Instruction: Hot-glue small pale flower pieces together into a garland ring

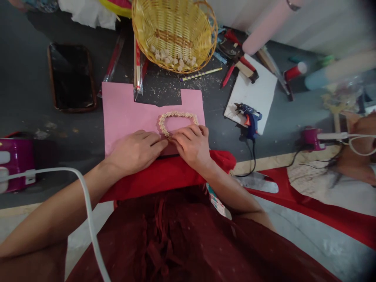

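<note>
A curved string of small cream flowers (176, 114) lies in a loop on a pink sheet (123, 113). My left hand (138, 150) rests on the sheet's lower edge, its thumb and forefinger pinched at the lower left end of the loop. Over the loop's near side is my right hand (192, 145), fingers bent and closed on the string close to the left fingertips. The part of the string under my right fingers is hidden. Red cloth (158, 174) lies just below both hands.
Behind the sheet stands a yellow wicker basket (176, 27) with several small cream pieces. A blue glue gun (251, 119) lies on a white board (252, 90), its cord trailing down. Pliers (243, 66), a pencil (202, 74) and a phone (71, 76) lie around. Another person sits at right.
</note>
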A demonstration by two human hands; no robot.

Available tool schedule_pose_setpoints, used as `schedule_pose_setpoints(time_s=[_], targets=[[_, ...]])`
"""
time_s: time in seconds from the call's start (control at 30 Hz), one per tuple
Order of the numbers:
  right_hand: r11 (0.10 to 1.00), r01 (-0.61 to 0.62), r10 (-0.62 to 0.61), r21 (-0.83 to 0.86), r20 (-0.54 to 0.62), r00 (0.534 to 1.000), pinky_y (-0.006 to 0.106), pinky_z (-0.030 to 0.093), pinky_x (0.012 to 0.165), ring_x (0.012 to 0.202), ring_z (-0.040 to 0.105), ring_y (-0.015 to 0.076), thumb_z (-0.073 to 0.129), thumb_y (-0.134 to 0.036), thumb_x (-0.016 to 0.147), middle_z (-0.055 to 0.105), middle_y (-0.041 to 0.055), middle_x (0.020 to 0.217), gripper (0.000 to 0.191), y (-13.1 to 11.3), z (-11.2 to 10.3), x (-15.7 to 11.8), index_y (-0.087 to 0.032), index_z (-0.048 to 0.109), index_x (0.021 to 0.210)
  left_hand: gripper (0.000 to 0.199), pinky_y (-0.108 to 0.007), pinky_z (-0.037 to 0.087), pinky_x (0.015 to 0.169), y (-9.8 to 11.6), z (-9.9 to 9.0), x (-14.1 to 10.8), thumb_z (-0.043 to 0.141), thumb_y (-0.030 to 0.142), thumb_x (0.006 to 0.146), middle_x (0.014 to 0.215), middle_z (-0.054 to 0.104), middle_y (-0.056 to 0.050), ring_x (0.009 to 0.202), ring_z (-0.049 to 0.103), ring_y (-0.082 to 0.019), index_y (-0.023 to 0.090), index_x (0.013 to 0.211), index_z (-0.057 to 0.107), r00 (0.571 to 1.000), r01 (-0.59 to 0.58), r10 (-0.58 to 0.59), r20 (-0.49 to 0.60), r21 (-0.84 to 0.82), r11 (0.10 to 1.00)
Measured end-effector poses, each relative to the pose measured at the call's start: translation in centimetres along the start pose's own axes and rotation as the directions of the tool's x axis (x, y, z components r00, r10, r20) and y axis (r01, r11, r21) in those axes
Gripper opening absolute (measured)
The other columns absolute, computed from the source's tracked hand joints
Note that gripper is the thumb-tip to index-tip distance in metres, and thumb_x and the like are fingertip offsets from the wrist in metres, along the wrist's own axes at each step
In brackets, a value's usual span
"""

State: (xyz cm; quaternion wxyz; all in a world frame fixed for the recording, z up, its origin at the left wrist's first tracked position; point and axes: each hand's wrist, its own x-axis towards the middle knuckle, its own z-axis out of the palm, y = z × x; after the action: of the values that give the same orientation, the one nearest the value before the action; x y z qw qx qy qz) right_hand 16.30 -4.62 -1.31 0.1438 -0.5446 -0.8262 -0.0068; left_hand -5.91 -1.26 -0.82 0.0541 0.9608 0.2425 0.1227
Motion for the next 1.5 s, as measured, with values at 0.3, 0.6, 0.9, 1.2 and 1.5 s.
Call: schedule_pose_setpoints(time_s=[0.3,0.6,0.9,1.2,1.5], targets=[[1.0,-0.008,0.008,0.012,0.02,1.0,0.044,0.028,0.092,0.1,0.053,0.021,0.051,-0.033,0.101,0.073,0.0023,0.103,0.023,-0.3,-0.4,0.2,-0.023,0.071,0.097,0.027,-0.039,0.055,0.077,-0.1,-0.6,0.1,0.043,0.022,0.099,0.093,0.07,-0.01,0.084,0.064,-0.022,0.015,0.098,0.069,1.0,-0.005,0.006,0.028,-0.026,1.0],[0.997,-0.011,0.011,0.078,-0.004,1.0,0.044,0.03,0.09,0.103,0.049,0.0237,0.057,-0.039,0.097,0.07,0.0039,0.101,0.022,0.4,-0.9,-0.1,-0.023,0.072,0.096,0.023,-0.038,0.057,0.075,-0.4,-0.6,0.2,0.049,0.023,0.098,0.096,0.071,-0.01,0.081,0.065,-0.02,0.015,0.104,0.07,1.0,-0.014,0.014,0.008,-0.026,1.0],[0.994,0.041,-0.04,0.104,-0.017,0.999,0.041,0.031,0.091,0.104,0.049,0.0204,0.05,-0.024,0.1,0.071,-0.001,0.104,0.022,1.1,-0.9,-0.3,-0.028,0.071,0.103,0.024,-0.036,0.057,0.076,-0.8,-0.3,0.4,0.048,0.018,0.097,0.091,0.073,-0.009,0.083,0.067,-0.02,0.015,0.097,0.072,0.999,0.037,-0.038,-0.018,-0.088,0.995],[0.993,0.083,-0.084,0.089,0.005,0.996,0.042,0.031,0.09,0.104,0.047,0.021,0.049,-0.026,0.101,0.07,-0.0001,0.105,0.023,0.4,0.1,0.6,-0.028,0.071,0.1,0.024,-0.034,0.055,0.075,-0.7,-0.2,0.3,0.046,0.016,0.096,0.091,0.071,-0.008,0.08,0.065,-0.018,0.016,0.095,0.071,0.999,0.042,-0.045,-0.027,-0.106,0.994],[0.994,0.053,-0.056,0.099,0.027,0.998,0.042,0.03,0.089,0.103,0.051,0.0229,0.06,-0.034,0.095,0.071,0.0026,0.105,0.015,0.6,-0.8,0.2,-0.023,0.069,0.099,0.027,-0.034,0.054,0.071,-0.5,0.0,0.2,0.045,0.018,0.098,0.086,0.069,-0.009,0.076,0.064,-0.019,0.013,0.091,0.07,0.996,0.014,-0.02,-0.084,-0.076,0.997]])
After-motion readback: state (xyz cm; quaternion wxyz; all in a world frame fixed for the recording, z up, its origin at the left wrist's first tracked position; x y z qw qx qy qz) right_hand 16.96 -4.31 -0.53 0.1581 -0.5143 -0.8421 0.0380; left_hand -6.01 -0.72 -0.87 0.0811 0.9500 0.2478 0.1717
